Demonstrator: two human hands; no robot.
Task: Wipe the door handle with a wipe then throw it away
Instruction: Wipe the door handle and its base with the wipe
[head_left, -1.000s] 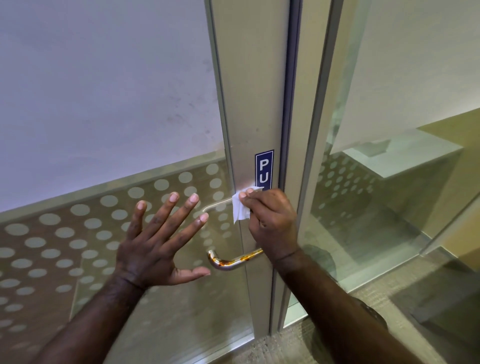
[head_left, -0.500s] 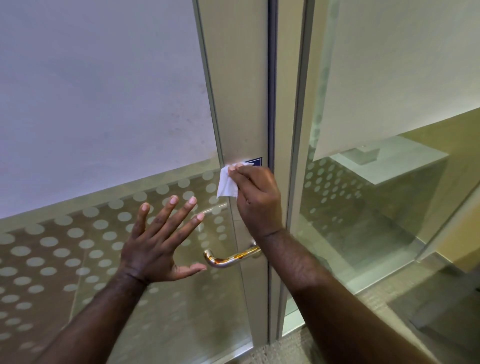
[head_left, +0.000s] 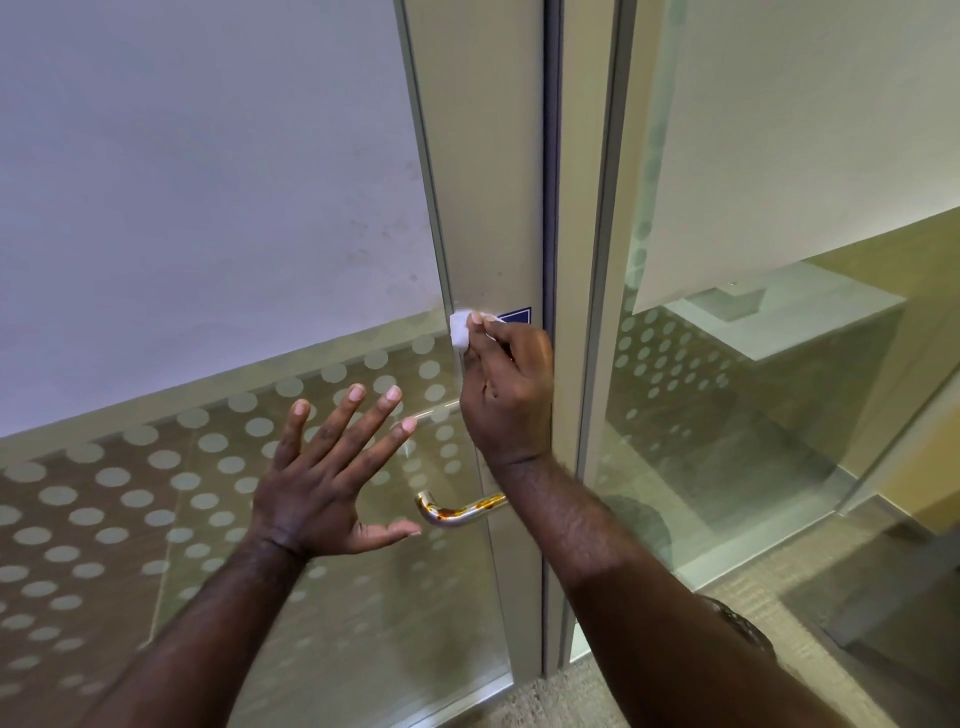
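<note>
A shiny curved metal door handle (head_left: 457, 510) juts from the door's pale metal stile (head_left: 488, 208); only its lower bend shows, the rest is behind my right forearm. My right hand (head_left: 511, 395) pinches a small white wipe (head_left: 460, 330) against the stile, well above the handle's lower bend, and covers most of a blue sign (head_left: 514, 315). My left hand (head_left: 332, 478) is spread flat with fingers apart against the dotted glass panel, left of the handle, and holds nothing.
The glass door (head_left: 208, 467) carries frosted film above and a band of pale dots below. To the right a fixed glass panel (head_left: 779, 415) shows a room with a white desk. Patterned carpet (head_left: 597, 696) lies at the bottom.
My right hand has slid the wipe upward from the handle's top to beside the blue sign, which it now mostly hides. My left hand stays spread on the glass.
</note>
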